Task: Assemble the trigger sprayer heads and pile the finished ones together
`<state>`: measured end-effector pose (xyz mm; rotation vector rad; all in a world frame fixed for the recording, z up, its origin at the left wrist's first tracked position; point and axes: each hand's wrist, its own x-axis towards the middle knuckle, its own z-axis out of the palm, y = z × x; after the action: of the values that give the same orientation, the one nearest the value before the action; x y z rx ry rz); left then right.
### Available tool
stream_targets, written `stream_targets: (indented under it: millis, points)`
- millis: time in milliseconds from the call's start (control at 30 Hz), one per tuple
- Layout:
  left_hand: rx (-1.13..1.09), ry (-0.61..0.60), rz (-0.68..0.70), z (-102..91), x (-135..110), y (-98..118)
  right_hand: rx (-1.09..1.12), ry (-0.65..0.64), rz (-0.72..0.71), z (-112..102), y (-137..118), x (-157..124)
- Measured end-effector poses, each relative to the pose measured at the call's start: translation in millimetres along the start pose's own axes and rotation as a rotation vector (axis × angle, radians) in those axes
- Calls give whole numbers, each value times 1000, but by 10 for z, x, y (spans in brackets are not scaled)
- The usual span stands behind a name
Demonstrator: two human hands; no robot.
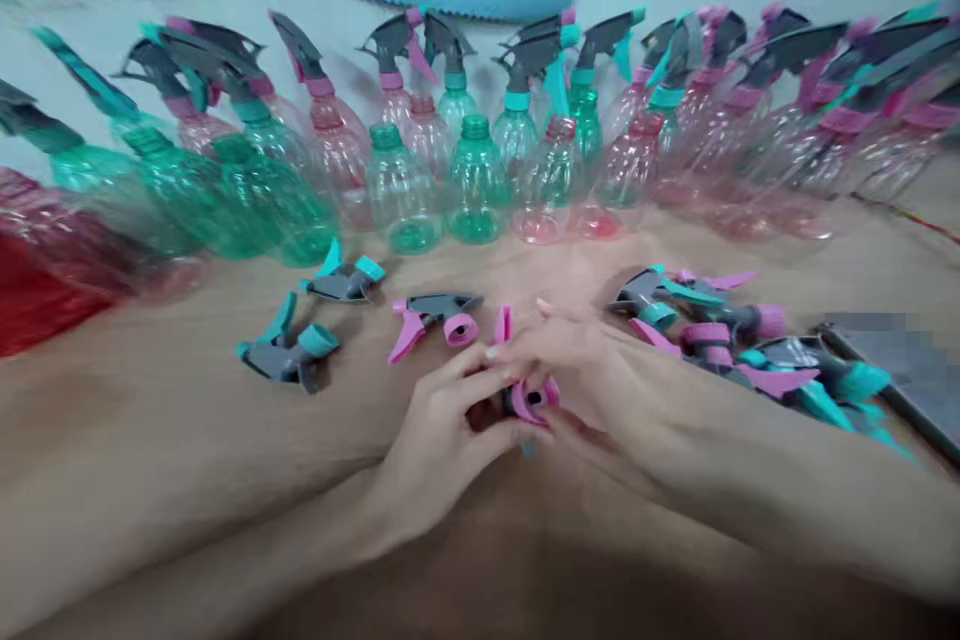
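The left hand is curled narrow, thumb and fingers closed on a pink-and-grey trigger sprayer head. The right hand closes over the same piece from the other side, its fingers covering much of the body, so the exact grip there is partly hidden. The sprayer head lies between the two hands, its round collar opening facing the viewer and a pink lever pointing away past the fingertips.

It looks light and made of stiff, smooth plastic, likely a little slippery; the collar and the grey body should give the surest hold, while the thin lever would probably swing if pinched.

Just beyond the left hand lies a loose pink-collared sprayer head; further to its left are two teal-collared sprayer heads. Right of the right hand, beyond the forearm, is a heap of mixed sprayer heads. Farther out, past both hands, stand open-necked clear bottles tinted green or pink, with sprayer-topped bottles behind them.
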<state>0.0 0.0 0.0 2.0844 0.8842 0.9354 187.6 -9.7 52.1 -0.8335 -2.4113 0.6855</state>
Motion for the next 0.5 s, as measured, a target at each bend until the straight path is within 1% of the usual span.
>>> stream_targets:
  millis: [67, 133, 233, 300, 367, 433, 500]
  points:
    - [15, -3, -8, -6, -1, -9, -15, 48, -21, 75, 38, 6]
    - [28, 3, -17, -12, 0, -17, -46, 113, 5, 129, 48, 10]
    - [47, 28, -36, -18, 4, -26, -129, 238, 155, 144, 11, 1]
    - [60, 62, -21, -20, 1, -26, -150, 264, 235, 108, -14, -17]
    - [73, 101, -3, -19, -11, -21, -164, 222, 251, 47, -23, -40]
    - [73, 142, 10, -14, -28, -16, -185, 138, 214, -15, -17, -58]
    - [55, 164, 16, -5, -44, -15, -190, 82, 160, -40, -5, -59]
